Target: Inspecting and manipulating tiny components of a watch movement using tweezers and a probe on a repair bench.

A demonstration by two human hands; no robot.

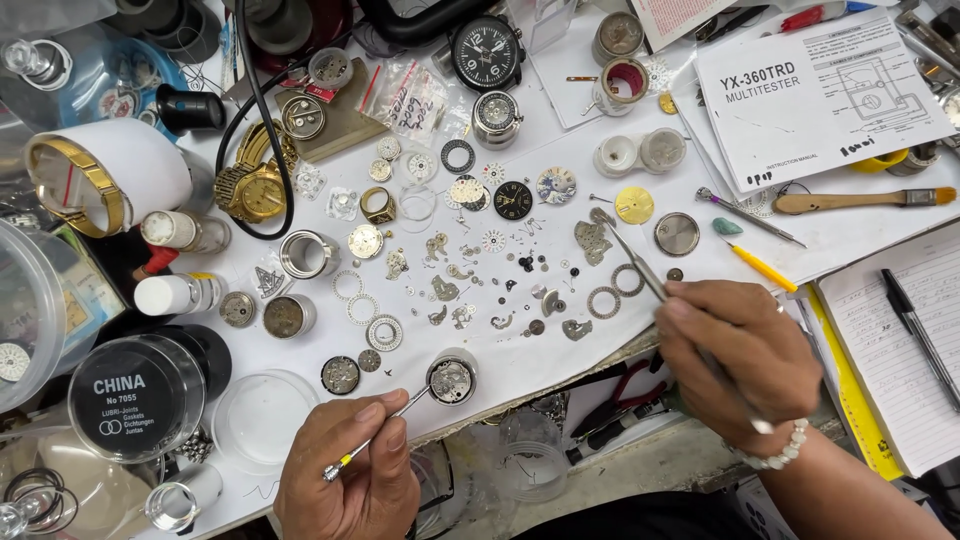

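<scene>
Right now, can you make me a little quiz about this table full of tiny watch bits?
1. Which hand holds the small screwdriver?
2. True or false: the tweezers are in the right hand.
3. The screwdriver tip meets: A) watch movement, B) gold watch, C) brush.

Key: 1. left hand. 2. true. 3. A.

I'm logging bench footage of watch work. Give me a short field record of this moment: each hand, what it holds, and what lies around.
left hand: holds a small screwdriver, tip at a watch movement
right hand: holds tweezers over loose watch parts
surface: white sheet
nearby: black dial, gold wristwatch, brush
</scene>
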